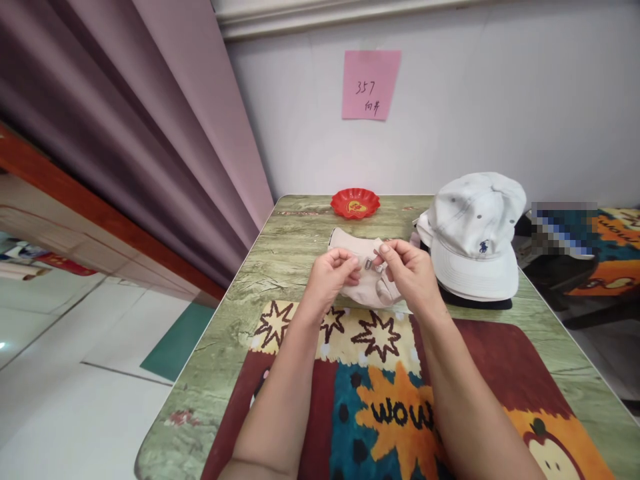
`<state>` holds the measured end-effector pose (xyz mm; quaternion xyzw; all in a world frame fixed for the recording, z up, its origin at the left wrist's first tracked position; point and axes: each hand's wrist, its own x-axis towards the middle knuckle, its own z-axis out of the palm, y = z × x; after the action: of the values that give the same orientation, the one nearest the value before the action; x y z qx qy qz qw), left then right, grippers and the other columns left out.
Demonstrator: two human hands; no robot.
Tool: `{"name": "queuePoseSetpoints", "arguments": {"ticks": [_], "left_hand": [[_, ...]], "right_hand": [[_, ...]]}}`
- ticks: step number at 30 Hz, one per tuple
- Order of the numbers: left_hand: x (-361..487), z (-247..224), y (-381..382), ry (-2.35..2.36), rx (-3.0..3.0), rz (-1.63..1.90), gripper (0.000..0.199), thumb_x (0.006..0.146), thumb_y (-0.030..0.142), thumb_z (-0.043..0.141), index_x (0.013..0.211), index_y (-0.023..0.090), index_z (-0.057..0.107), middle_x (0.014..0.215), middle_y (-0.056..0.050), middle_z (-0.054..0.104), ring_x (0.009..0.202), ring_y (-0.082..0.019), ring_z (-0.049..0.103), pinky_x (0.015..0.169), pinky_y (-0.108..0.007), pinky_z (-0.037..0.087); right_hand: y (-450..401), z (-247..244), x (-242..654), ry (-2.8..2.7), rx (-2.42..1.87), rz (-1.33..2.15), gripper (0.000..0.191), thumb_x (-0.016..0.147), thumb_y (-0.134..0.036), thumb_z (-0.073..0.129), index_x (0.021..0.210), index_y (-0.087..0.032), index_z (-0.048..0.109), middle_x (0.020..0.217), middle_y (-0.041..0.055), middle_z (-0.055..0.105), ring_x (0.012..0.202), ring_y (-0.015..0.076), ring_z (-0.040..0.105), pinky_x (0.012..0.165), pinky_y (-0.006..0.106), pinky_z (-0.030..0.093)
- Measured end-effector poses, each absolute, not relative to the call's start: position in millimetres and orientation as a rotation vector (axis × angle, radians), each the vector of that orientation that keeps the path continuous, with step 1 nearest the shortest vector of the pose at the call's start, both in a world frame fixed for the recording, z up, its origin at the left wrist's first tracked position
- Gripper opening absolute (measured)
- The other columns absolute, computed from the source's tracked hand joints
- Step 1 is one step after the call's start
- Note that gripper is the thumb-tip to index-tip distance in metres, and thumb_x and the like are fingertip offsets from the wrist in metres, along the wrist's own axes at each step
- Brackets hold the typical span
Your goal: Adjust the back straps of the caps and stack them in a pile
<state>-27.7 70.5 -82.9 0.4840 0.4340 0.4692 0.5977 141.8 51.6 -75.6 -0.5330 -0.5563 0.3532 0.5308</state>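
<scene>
A pale beige cap (353, 243) lies on the table between my two hands. A small metal buckle (369, 264) shows on its strap, in the gap between my fingers. My left hand (334, 272) is closed in a pinch at the left side of the buckle. On the other side, my right hand (409, 267) pinches the strap end between thumb and forefinger. My fingers partly cover the cap. To the right of my right hand, a stack of caps stands with a white cap (477, 233) bearing a dark blue emblem on top.
A red scalloped dish (355, 203) sits at the table's back edge. A patterned mat (345, 413) covers the near part of the green wood-look table (200, 373). The wall with a pink note (371, 85) rises behind, and a purple curtain (165, 107) hangs left.
</scene>
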Motion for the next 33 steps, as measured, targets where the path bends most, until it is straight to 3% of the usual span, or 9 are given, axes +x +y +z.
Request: {"name": "queuePoseSetpoints", "arguments": {"ticks": [5, 9, 13, 19, 29, 33], "left_hand": [[-26.0, -89.2, 71.0, 1.021, 1.230, 1.047, 0.025, 0.077, 0.037, 0.076, 0.081, 0.015, 0.064, 0.074, -0.003, 0.068, 0.060, -0.011, 0.062, 0.061, -0.024, 0.052], [-20.7, -92.9, 70.8, 1.026, 1.250, 1.013, 0.018, 0.074, 0.028, 0.075, 0.081, 0.015, 0.065, 0.073, -0.001, 0.066, 0.062, -0.011, 0.060, 0.061, -0.023, 0.050], [-13.6, -100.5, 71.7, 1.108, 1.325, 1.014, 0.017, 0.070, 0.020, 0.074, 0.085, 0.016, 0.068, 0.074, 0.000, 0.065, 0.062, -0.010, 0.058, 0.061, -0.022, 0.048], [-10.4, -106.9, 73.5, 1.251, 1.361, 1.118, 0.023, 0.067, 0.023, 0.079, 0.084, 0.019, 0.064, 0.066, 0.003, 0.061, 0.059, -0.011, 0.056, 0.057, -0.022, 0.044], [-9.6, -85.0, 65.5, 1.154, 1.308, 1.294, 0.017, 0.070, 0.025, 0.077, 0.074, 0.018, 0.062, 0.071, 0.001, 0.063, 0.064, -0.011, 0.057, 0.063, -0.023, 0.046], [-14.5, -79.3, 66.0, 1.124, 1.149, 1.308, 0.026, 0.063, 0.023, 0.083, 0.079, 0.017, 0.064, 0.073, 0.001, 0.065, 0.066, -0.011, 0.059, 0.065, -0.023, 0.048]], "right_hand": [[57.2, -86.5, 159.6, -1.382, -1.583, 0.586, 0.033, 0.092, -0.050, 0.056, 0.076, -0.022, 0.063, 0.063, 0.0033, 0.067, 0.056, 0.0173, 0.059, 0.058, 0.029, 0.041], [64.5, -100.4, 162.9, -1.396, -1.628, 0.903, 0.028, 0.089, -0.047, 0.059, 0.076, -0.023, 0.057, 0.060, 0.0035, 0.068, 0.058, 0.0213, 0.067, 0.055, 0.029, 0.045], [67.0, -106.5, 152.8, -1.346, -1.526, 1.078, 0.028, 0.086, -0.048, 0.063, 0.077, -0.022, 0.056, 0.060, 0.0026, 0.068, 0.054, 0.0196, 0.066, 0.051, 0.028, 0.047], [62.3, -95.9, 142.4, -1.227, -1.306, 1.227, 0.035, 0.080, -0.054, 0.070, 0.078, -0.021, 0.058, 0.061, 0.0019, 0.066, 0.055, 0.0162, 0.065, 0.049, 0.025, 0.049], [58.3, -85.3, 129.7, -0.998, -1.119, 1.294, 0.041, 0.075, -0.057, 0.074, 0.082, -0.021, 0.056, 0.069, -0.0007, 0.066, 0.060, 0.0135, 0.067, 0.068, 0.030, 0.060], [55.7, -82.3, 125.1, -0.930, -1.060, 1.320, 0.040, 0.073, -0.054, 0.076, 0.084, -0.021, 0.056, 0.082, 0.0012, 0.070, 0.065, 0.0128, 0.068, 0.070, 0.029, 0.061]]}}
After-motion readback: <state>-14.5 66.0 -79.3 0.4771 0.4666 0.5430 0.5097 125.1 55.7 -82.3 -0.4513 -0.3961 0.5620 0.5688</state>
